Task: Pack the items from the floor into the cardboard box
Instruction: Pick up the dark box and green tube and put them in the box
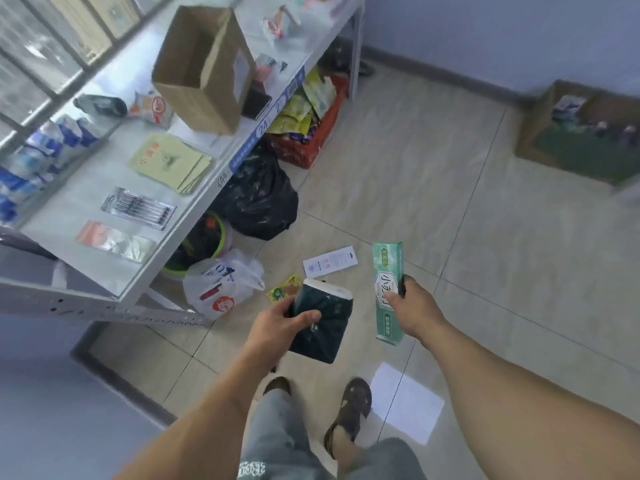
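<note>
Dark green and soft-looking, the packet [320, 322] sits in my left hand [277, 327], thumb curled across its face and fingers underneath, its white upper end pointing away from me. My right hand [414, 306] has a narrow grip round the middle of a long pale-green toothpaste box [388, 292], held almost upright with the fingers wrapped behind it. Both hands are above the tiled floor [433, 161], in front of my sandalled feet.

The open cardboard box [204, 71] stands tilted on the shelf surface [86, 216] to my upper left, well apart from both hands. On the floor beyond my hands lie a white card [330, 262] and a small yellow sachet [282, 289], the sachet partly hidden behind the dark packet. A white sheet of paper [407, 401] lies just beside my right foot.
</note>
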